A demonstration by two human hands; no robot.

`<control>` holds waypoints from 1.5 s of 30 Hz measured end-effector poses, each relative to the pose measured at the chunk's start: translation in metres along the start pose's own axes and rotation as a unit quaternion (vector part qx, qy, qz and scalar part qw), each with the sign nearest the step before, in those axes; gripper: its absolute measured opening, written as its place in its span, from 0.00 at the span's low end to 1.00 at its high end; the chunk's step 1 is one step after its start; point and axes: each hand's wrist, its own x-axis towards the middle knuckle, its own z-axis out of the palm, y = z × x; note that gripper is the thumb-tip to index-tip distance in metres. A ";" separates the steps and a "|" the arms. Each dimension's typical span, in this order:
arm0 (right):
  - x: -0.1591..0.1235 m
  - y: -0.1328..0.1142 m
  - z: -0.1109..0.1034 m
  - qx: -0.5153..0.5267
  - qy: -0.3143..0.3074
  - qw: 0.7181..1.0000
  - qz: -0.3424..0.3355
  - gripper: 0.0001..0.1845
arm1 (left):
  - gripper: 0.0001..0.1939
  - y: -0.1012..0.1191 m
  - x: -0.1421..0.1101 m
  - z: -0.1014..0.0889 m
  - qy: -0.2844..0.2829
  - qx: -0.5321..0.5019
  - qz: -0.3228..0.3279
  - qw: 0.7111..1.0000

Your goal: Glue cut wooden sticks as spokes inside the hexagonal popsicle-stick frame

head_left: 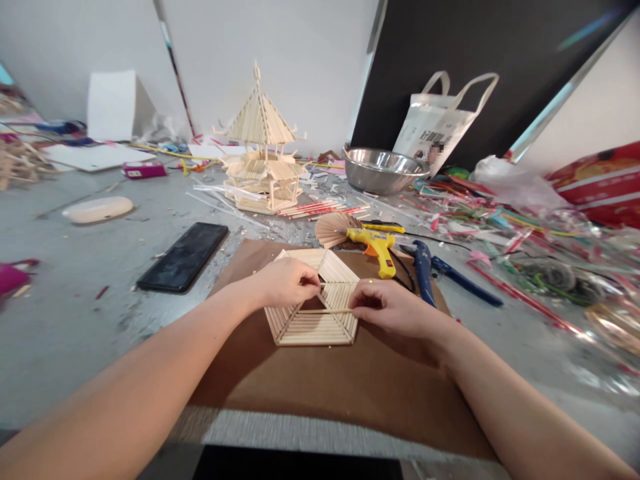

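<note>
A hexagonal panel of thin wooden sticks lies on a brown board in front of me, with a gap around its middle. My right hand pinches the right end of a loose-looking thin wooden stick that spans the panel's lower middle. Over the panel's left side is my left hand, thumb and fingers pressed together near the central gap. Whatever those left fingertips hold, if anything, is hidden. Just behind the panel rests a yellow glue gun, near blue-handled cutters.
A stick-built pagoda stands at the back beside a metal bowl and a white bag. A black phone lies left of the board. Tangled scraps cover the right side. A yellow utility knife lies behind the glue gun.
</note>
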 end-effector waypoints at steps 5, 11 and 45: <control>0.000 -0.001 -0.001 -0.028 0.015 0.999 -0.018 0.08 | 0.13 0.000 0.000 -0.001 -0.005 0.002 0.002 1.000; 0.001 -0.001 0.000 -0.035 0.023 0.998 -0.039 0.08 | 0.12 -0.002 0.000 0.000 0.000 0.001 0.001 1.000; 0.000 -0.001 0.003 -0.003 0.014 1.000 -0.023 0.07 | 0.13 0.004 -0.001 -0.001 -0.015 0.050 0.039 0.998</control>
